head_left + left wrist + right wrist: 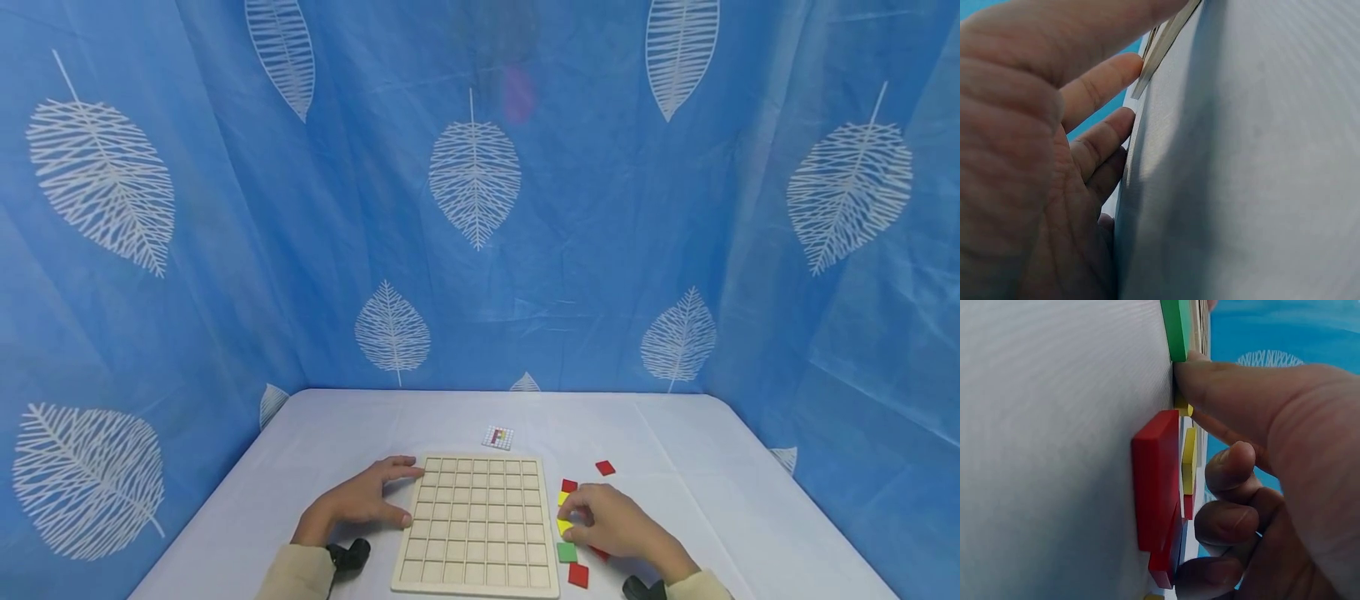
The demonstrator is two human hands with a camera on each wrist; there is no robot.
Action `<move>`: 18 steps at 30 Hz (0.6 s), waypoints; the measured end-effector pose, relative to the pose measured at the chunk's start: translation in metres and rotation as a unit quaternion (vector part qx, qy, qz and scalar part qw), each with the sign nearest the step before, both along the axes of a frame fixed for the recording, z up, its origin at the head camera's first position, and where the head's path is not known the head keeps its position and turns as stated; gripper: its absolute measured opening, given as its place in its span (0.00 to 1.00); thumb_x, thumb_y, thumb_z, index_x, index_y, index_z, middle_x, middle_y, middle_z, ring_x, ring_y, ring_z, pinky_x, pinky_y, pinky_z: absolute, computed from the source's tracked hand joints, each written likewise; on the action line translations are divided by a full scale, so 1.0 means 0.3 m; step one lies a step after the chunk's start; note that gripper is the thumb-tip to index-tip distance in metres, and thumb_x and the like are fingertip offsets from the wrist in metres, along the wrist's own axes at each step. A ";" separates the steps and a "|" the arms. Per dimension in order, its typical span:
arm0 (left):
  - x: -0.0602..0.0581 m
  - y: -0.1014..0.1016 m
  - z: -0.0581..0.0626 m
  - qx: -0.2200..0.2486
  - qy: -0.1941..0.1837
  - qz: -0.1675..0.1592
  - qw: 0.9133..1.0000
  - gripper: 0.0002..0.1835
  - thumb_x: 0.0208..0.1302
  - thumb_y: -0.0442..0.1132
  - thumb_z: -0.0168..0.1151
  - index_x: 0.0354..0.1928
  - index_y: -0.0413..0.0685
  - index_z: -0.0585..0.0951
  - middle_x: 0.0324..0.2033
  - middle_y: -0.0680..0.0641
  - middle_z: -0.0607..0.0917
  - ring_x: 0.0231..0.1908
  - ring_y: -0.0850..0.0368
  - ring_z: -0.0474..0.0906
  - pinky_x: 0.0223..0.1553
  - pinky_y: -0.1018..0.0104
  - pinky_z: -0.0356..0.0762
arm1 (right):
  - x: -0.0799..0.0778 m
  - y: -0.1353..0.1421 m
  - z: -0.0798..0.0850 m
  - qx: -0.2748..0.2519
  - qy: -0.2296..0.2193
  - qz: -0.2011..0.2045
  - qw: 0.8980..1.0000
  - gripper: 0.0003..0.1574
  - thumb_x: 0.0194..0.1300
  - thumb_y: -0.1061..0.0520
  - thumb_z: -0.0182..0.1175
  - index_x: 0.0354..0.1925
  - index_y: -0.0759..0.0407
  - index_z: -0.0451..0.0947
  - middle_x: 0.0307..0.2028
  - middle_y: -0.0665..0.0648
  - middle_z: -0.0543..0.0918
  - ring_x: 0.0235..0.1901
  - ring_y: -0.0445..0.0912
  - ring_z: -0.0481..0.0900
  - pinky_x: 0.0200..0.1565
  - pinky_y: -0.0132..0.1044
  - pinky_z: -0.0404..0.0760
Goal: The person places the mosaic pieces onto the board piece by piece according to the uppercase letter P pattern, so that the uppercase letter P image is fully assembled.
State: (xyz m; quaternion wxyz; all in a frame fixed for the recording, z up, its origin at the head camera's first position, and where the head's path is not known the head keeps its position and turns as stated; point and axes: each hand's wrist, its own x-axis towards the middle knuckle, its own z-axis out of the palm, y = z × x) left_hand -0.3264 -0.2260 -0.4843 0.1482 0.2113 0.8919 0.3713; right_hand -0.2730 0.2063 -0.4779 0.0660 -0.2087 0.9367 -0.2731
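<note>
A wooden grid board (476, 529) with rows of square recesses lies flat on the table. At its left edge is my left hand (367, 493), thumb and forefinger spread and touching the board's side. In the left wrist view the left fingers (1100, 147) look relaxed beside the board's rim (1169, 47). My right hand (611, 518) is just right of the board, thumb and forefinger pinching a yellow square tile (564, 527) that is partly hidden. A green tile (566, 552) lies near the thumb. Beneath the right hand are red tiles (1157, 481), partly covered in the head view.
Beyond the board lies a small card (498, 437) with a coloured grid pattern. Single red tiles sit at the back right (605, 467) and at the front (578, 575). Another red tile (570, 485) and a yellow one (562, 497) lie along the board's right side.
</note>
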 end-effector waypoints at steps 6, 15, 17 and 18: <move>-0.003 0.000 0.000 -0.003 -0.002 -0.001 1.000 0.43 0.48 0.53 0.79 0.69 0.61 0.74 0.76 0.41 0.61 0.76 0.31 0.49 0.69 0.24 0.47 | 0.006 0.003 0.009 0.020 0.019 0.024 0.999 0.12 0.58 0.44 0.72 0.40 0.40 0.83 0.30 0.38 0.76 0.30 0.35 0.69 0.33 0.33 0.67; 0.003 0.002 0.009 -0.003 0.000 -0.011 1.000 0.44 0.49 0.53 0.78 0.71 0.56 0.73 0.76 0.40 0.60 0.76 0.29 0.49 0.68 0.23 0.48 | 0.004 0.008 0.010 -0.017 0.002 0.026 1.000 0.11 0.62 0.43 0.69 0.42 0.40 0.81 0.29 0.43 0.73 0.30 0.36 0.69 0.31 0.34 0.66; 0.005 0.002 0.011 -0.004 0.000 -0.010 1.000 0.44 0.50 0.54 0.78 0.71 0.56 0.72 0.76 0.40 0.60 0.76 0.29 0.48 0.68 0.23 0.48 | -0.002 0.011 0.006 -0.031 -0.001 0.033 0.999 0.10 0.63 0.44 0.69 0.42 0.40 0.80 0.30 0.44 0.74 0.30 0.36 0.69 0.31 0.33 0.67; 0.005 0.001 0.011 -0.007 0.002 -0.009 1.000 0.45 0.50 0.54 0.78 0.71 0.57 0.72 0.76 0.40 0.60 0.76 0.29 0.49 0.68 0.23 0.48 | -0.006 0.011 0.006 -0.039 -0.004 0.036 0.999 0.10 0.63 0.44 0.69 0.42 0.40 0.80 0.31 0.44 0.74 0.31 0.36 0.69 0.31 0.33 0.67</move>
